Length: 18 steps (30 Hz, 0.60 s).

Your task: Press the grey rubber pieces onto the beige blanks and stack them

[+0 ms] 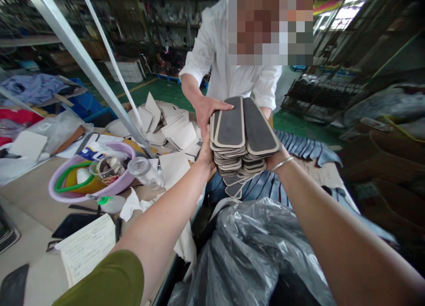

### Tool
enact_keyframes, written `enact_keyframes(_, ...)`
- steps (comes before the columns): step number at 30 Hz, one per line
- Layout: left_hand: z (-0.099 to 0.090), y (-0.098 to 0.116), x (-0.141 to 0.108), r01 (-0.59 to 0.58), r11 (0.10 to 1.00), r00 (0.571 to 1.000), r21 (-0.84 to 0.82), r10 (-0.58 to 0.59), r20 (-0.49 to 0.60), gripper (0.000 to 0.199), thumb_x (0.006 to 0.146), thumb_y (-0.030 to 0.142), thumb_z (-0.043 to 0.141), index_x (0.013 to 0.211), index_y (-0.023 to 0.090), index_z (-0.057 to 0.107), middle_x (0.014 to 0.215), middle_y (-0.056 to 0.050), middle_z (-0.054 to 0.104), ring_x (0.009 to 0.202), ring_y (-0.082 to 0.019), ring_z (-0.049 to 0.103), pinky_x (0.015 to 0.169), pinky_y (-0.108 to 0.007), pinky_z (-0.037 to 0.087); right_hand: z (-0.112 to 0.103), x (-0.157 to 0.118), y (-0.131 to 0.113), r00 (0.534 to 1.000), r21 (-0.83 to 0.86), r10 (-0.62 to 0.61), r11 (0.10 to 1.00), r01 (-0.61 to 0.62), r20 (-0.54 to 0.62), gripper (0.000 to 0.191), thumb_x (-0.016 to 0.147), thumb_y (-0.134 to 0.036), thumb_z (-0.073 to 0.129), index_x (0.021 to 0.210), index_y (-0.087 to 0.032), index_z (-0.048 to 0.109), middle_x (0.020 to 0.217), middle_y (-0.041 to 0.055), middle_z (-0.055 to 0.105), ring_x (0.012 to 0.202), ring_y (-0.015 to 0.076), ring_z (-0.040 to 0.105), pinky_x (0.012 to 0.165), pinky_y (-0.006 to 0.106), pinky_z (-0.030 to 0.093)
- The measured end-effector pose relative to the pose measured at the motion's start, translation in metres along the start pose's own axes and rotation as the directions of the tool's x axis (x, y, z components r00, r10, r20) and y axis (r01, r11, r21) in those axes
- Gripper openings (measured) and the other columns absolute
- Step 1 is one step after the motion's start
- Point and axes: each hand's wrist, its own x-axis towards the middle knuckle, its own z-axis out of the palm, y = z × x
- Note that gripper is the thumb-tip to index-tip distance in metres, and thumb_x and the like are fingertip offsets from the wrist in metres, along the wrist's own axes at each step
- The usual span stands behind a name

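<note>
Two side-by-side stacks of flat dark panels [230, 124], with rounded corners and pale edges, are held up between me and a person in a white shirt [221, 45]. My left hand [206, 152] presses against the left side of the stacks, its fingers partly hidden. On the opposite side, my right hand [276, 158] grips the right stack [260, 124] low at its near corner, a bracelet at its wrist. The other person's hand [209, 113] lies over the far left edge, thumb on top. A few lower panels [234, 189] hang down loosely beneath.
Below my arms is a grey plastic bag [252, 239]. On the left table stand a purple basin [55, 189], a clear jar [146, 172] and a written notepad [88, 248]. Pale card pieces [181, 135] lie behind them. A metal pole [89, 67] slants up from the table.
</note>
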Motion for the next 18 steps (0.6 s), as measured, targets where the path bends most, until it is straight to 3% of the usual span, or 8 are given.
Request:
enact_keyframes(5, -0.004, 0.006, 0.006, -0.073, 0.995, 0.997, -0.065, 0.072, -0.010, 0.050, 0.080, 0.059, 0.050, 0.103, 0.018, 0.064, 0.088, -0.005, 0.071, 0.089, -0.024, 0.065, 0.088, -0.039, 0.050, 0.000, 0.002, 0.020, 0.997, 0.053, 0.075, 0.996, -0.075, 0.006, 0.031, 0.082, -0.043, 0.047, 0.075, -0.017, 0.062, 0.065, 0.0006, 0.065, 0.073, 0.0152, 0.062, 0.070, 0.031, 0.051)
enact_keyframes(10, -0.015, 0.012, -0.001, -0.068, 0.996, 0.997, -0.064, 0.071, 0.044, 0.054, 0.078, 0.063, 0.050, 0.105, 0.019, 0.062, 0.095, -0.007, 0.069, 0.092, -0.023, 0.063, 0.087, -0.038, 0.050, 0.005, 0.005, 0.030, 0.983, 0.184, 0.180, 0.968, -0.173, -0.025, 0.029, 0.079, -0.048, 0.050, 0.085, -0.021, 0.060, 0.064, -0.0002, 0.062, 0.072, 0.0188, 0.063, 0.065, 0.033, 0.053)
enact_keyframes(13, -0.029, 0.013, -0.005, -0.074, 0.997, 0.997, -0.032, 0.074, -0.027, 0.060, 0.074, 0.070, 0.047, 0.103, 0.020, 0.062, 0.091, -0.008, 0.067, 0.090, -0.024, 0.063, 0.084, -0.039, 0.050, 0.003, 0.008, 0.034, 0.954, 0.186, 0.206, 0.968, -0.166, -0.220, 0.036, 0.081, -0.057, 0.045, 0.088, -0.024, 0.056, 0.068, -0.0002, 0.061, 0.068, 0.0173, 0.062, 0.061, 0.032, 0.053)
enact_keyframes(15, -0.036, 0.013, -0.006, -0.088, 0.996, 0.988, -0.005, 0.086, -0.125, 0.056, 0.075, 0.068, 0.048, 0.100, 0.021, 0.062, 0.084, -0.006, 0.064, 0.084, -0.023, 0.064, 0.080, -0.038, 0.051, -0.005, 0.008, 0.042, 0.891, 0.146, 0.247, 0.968, -0.206, -0.380, 0.038, 0.083, -0.059, 0.040, 0.089, -0.024, 0.054, 0.068, -0.0004, 0.058, 0.064, 0.0153, 0.060, 0.058, 0.030, 0.052)
enact_keyframes(18, -0.040, 0.007, -0.011, -0.092, 0.996, 0.967, 0.008, 0.091, -0.239, 0.050, 0.080, 0.064, 0.045, 0.094, 0.019, 0.062, 0.075, -0.004, 0.060, 0.074, -0.019, 0.063, 0.074, -0.034, 0.051, -0.023, 0.008, 0.064, 0.798, 0.077, 0.295, 0.951, -0.300, -0.525, 0.031, 0.090, -0.048, 0.039, 0.095, -0.019, 0.052, 0.073, -0.0001, 0.057, 0.064, 0.0119, 0.057, 0.058, 0.027, 0.051)
